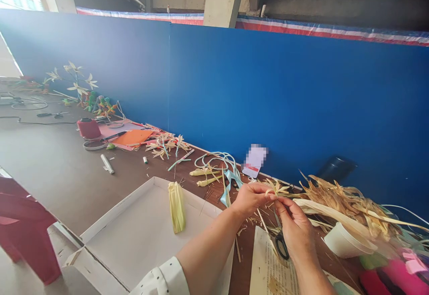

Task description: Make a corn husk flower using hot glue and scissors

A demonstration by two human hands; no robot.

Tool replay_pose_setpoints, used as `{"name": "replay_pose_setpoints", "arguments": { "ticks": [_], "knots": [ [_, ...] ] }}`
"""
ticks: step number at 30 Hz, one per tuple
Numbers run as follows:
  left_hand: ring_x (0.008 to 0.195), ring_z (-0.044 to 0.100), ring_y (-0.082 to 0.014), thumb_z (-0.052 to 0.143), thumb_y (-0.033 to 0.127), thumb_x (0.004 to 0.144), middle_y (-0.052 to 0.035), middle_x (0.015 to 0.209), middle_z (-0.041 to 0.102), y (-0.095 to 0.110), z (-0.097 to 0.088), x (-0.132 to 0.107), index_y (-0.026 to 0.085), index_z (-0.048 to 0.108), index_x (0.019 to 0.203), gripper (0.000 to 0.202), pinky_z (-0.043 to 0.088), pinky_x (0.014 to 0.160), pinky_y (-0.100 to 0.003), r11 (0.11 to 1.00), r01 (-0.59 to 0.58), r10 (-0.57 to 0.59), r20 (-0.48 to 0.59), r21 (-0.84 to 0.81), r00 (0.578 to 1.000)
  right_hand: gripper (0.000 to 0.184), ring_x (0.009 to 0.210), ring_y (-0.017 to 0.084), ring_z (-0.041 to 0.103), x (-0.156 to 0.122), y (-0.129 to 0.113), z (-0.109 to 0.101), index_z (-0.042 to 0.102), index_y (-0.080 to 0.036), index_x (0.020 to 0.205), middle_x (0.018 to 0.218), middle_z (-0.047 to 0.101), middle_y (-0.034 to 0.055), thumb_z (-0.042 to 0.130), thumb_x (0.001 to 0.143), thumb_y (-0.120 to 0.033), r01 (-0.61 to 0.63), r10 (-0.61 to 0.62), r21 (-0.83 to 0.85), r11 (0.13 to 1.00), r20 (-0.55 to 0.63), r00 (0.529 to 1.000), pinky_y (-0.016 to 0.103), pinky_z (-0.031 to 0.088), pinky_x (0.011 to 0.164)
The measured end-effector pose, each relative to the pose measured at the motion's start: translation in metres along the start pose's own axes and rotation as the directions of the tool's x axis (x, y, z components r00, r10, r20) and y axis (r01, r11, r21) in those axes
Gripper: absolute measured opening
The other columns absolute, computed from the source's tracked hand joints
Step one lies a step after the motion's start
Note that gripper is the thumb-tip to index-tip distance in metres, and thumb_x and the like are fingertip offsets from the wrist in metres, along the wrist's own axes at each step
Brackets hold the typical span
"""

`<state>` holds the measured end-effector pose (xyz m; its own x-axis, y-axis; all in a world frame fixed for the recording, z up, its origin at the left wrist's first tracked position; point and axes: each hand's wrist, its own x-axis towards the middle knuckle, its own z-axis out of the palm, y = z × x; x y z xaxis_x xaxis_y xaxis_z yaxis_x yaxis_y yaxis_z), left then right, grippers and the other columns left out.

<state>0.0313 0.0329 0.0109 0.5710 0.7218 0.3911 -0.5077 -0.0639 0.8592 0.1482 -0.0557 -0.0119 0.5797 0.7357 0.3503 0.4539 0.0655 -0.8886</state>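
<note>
My left hand [250, 198] and my right hand [295, 228] meet over the brown table [50, 165], fingertips pinched together on a small straw flower [277, 190] made of dried leaf strips. Both hands are closed on it. Black-handled scissors [280, 242] lie on the table just under my right hand, partly hidden by it. A heap of dried husk strips [345, 203] lies right of my hands. A folded yellow-green leaf bundle [177, 206] rests in the shallow white box lid [110, 239] to the left.
A blue partition [268, 94] stands along the table's far edge. A white cup [343, 241], light-blue ribbon [228, 172], finished straw flowers [75, 78], a maroon thread spool [89, 127], orange paper [134, 137] and printed paper [268, 266] lie around. A red chair [23, 228] stands left.
</note>
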Motion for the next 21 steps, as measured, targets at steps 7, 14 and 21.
{"name": "replay_pose_setpoints", "arguments": {
  "ticks": [7,14,21],
  "knots": [
    [0.073,0.056,-0.0148,0.077,0.046,0.058,-0.0062,0.075,0.064,-0.003,0.000,0.002,0.013,0.071,0.068,0.035,0.045,0.070,-0.026,1.000,-0.031,0.031,-0.025,0.006,0.999,0.041,0.093,0.023,0.061,0.000,0.002,0.000,0.065,-0.022,0.103,0.100,0.069,0.0043,0.060,0.075,-0.052,-0.010,0.010,-0.018,1.000,-0.009,1.000,0.036,0.041,0.089],
    [0.075,0.057,-0.0157,0.072,0.050,0.063,-0.0070,0.076,0.064,-0.007,0.000,0.002,0.014,0.072,0.073,0.037,0.046,0.073,-0.027,0.992,-0.097,0.096,0.010,0.079,0.995,0.041,0.094,0.024,0.060,-0.001,-0.001,-0.001,0.067,-0.022,0.101,0.098,0.069,0.0045,0.059,0.075,-0.053,-0.015,0.012,-0.084,0.996,-0.039,0.999,0.036,0.040,0.089],
    [0.074,0.057,-0.0155,0.071,0.051,0.064,-0.0071,0.077,0.064,-0.008,0.000,0.001,0.014,0.072,0.074,0.038,0.046,0.071,-0.027,0.993,-0.081,0.081,0.005,0.091,0.997,0.032,0.092,0.023,0.060,-0.004,-0.011,-0.003,0.065,-0.023,0.096,0.096,0.068,0.0045,0.054,0.081,-0.049,0.153,-0.159,-0.197,0.968,-0.019,0.987,0.035,0.041,0.087]
  ]
}}
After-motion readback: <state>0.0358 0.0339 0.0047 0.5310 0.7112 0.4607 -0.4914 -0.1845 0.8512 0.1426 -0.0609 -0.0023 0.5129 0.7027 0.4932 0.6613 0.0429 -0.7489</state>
